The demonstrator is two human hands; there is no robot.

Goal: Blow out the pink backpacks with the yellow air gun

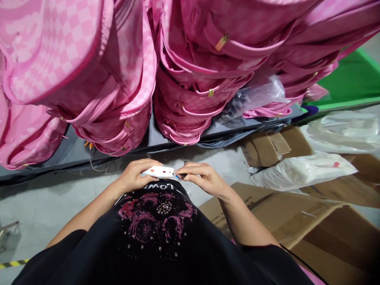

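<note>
In the head view my left hand [137, 175] is closed around a white power bank [160, 171] with ports in its end and an orange mark on its side. My right hand [207, 177] pinches a small dark USB plug [179, 177] with a blue tip. The plug's tip points at the ported end of the power bank and sits very close to it; I cannot tell whether they touch. Both hands are held in front of my black shirt [160, 221], just short of the table's edge.
Stacks of pink checkered backpacks [190, 79] stand on a grey-covered table [154, 136]. A clear plastic bag [252, 97] lies between stacks. At right are open cardboard boxes [273, 202], white plastic bags [305, 172] and a green bin [353, 83]. An orange-tipped cable [90, 145] hangs at the table edge.
</note>
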